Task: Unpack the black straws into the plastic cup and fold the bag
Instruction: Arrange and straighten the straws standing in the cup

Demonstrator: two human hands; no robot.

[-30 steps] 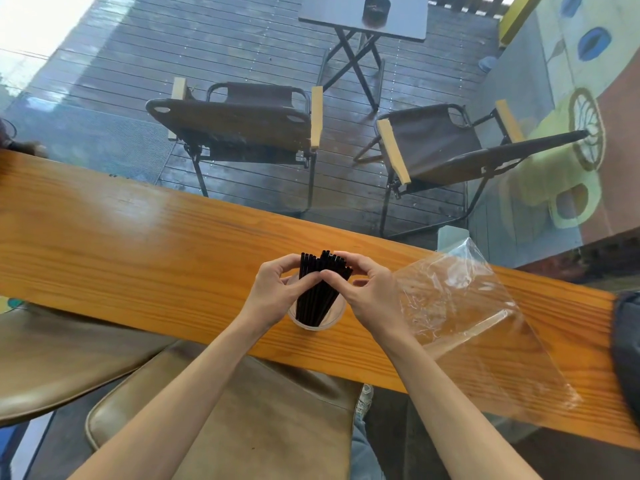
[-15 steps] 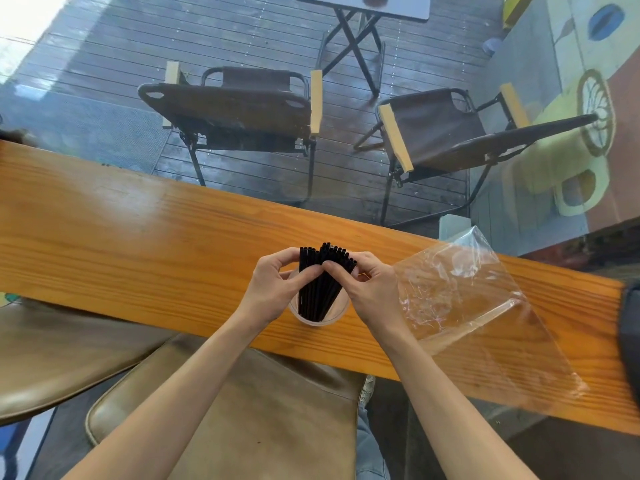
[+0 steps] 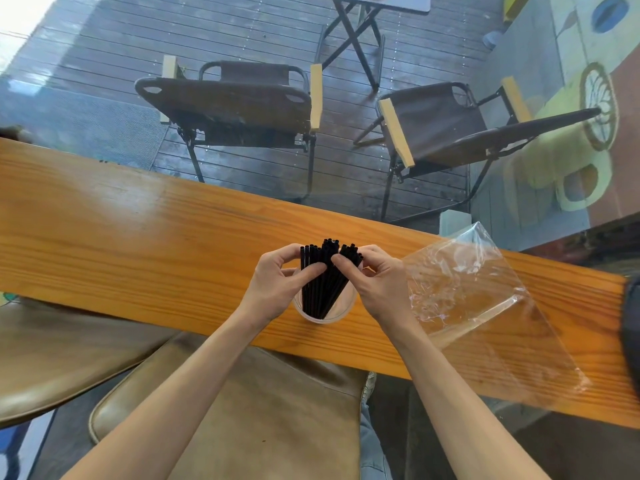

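Little is changing from a moment ago: the hands are staying at the straws, though the bundle's tops are now fanning into looser clumps where they were tighter, and the bag is lying where it was.

The left hand (image 3: 277, 282) and right hand (image 3: 375, 282) are each pinching the straws (image 3: 320, 271) near their tops, thumbs on the near side and fingers curling round the far side, so both are holding the bundle from opposite flanks. I am guessing they are gripping it this way to gather and even out the straws, keeping them from splaying over the rim (the cup looks light enough to tip).

The straws are standing in the cup (image 3: 323, 315), which is sitting on the counter (image 3: 138, 244) near its front edge. Their long axis is running nearly upright, open ends pointing up and slightly away from the person, lower ends down in the cup.

The bag (image 3: 485, 299) is lying flat and empty on the counter just right of the right hand, not yet folded.
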